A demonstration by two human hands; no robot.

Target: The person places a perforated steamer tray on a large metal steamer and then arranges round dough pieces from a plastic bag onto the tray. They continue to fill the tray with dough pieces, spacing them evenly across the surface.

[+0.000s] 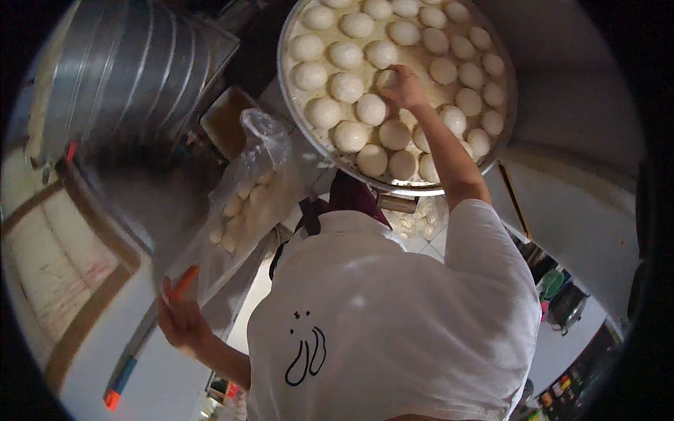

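My right hand reaches over a large round metal tray, its fingers curled around a round white ball that looks like dough. Several similar balls lie spread over the tray in a shiny, pale layer. On the left, my left hand is at the lower edge of a clear plastic bag, its fingers seeming to pinch the film. Inside the bag, several pale balls show through, slightly blurred. One finger of that hand looks orange in the light.
A ribbed metal drum or vessel stands at the upper left. Beside the tray is a rectangular container with brown contents. A tool with a blue and orange handle lies at the lower left. Kitchenware, including a green item, is at the right.
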